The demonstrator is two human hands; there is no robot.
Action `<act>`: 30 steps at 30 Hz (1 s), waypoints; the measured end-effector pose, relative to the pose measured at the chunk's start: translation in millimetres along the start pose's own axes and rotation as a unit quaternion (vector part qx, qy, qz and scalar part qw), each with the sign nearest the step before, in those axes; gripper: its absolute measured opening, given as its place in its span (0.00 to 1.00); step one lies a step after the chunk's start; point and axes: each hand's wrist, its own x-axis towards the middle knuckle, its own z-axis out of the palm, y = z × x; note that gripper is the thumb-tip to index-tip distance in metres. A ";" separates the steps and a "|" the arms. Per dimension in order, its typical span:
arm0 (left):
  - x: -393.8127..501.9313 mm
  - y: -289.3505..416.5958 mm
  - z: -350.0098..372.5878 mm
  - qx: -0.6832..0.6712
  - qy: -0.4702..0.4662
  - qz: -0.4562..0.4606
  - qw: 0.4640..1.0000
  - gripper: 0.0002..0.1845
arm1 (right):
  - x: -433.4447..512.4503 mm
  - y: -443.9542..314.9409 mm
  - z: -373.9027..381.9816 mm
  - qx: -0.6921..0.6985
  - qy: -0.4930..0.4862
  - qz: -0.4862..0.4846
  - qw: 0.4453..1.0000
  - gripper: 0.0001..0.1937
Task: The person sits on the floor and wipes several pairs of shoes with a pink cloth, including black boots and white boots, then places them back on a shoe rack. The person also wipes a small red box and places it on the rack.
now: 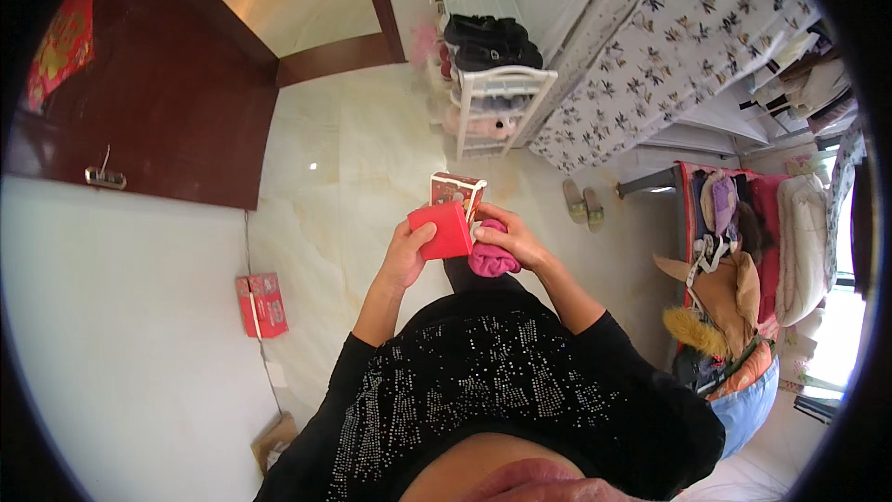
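Note:
My left hand (410, 251) grips a flat red box (442, 231), its thumb pressed on the upper face. Just beyond it is a dark red and white printed carton (454, 188), partly covered by the red box. Bunched pink cloth (493, 261) is held in my right hand (514, 237). The fingers of that hand reach behind the cloth toward the carton's near right corner; whether they grip the carton too is hidden. Both hands are close together in front of my black top, above the pale tiled floor.
Ahead stands a white rack (505, 77) with black shoes (491, 42) on top. Slippers (584, 206) lie on the floor near a bed (686, 223) piled with clothes (725, 286). A red carton (262, 305) sits by the left wall, below a dark wooden door (160, 84).

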 end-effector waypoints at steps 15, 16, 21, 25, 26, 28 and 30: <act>-8.3 -10.0 118.5 0.022 -0.016 0.023 0.999 0.27 | -62.8 -30.3 -90.6 0.223 0.231 -0.037 0.946 0.16; -9.0 -3.3 114.5 0.034 -0.004 0.005 0.999 0.25 | -52.1 -30.1 -98.0 0.264 0.243 -0.043 0.933 0.17; -39.8 7.2 146.1 0.074 0.054 -0.044 0.995 0.24 | -64.8 -33.2 -126.6 0.358 0.293 -0.087 0.882 0.17; -81.7 13.5 184.4 0.088 0.034 -0.105 0.990 0.25 | -128.2 -24.3 -131.9 0.373 0.356 -0.051 0.855 0.20; -90.7 18.4 192.3 0.091 0.020 -0.115 0.989 0.26 | -149.1 -22.0 -132.8 0.367 0.356 -0.031 0.859 0.22; -108.7 32.4 207.1 0.095 0.002 -0.128 0.987 0.26 | -191.9 -19.0 -123.8 0.385 0.294 -0.059 0.873 0.22; -113.8 51.6 210.4 0.091 0.009 -0.126 0.988 0.26 | -214.3 -21.9 -101.6 0.394 0.315 -0.055 0.862 0.23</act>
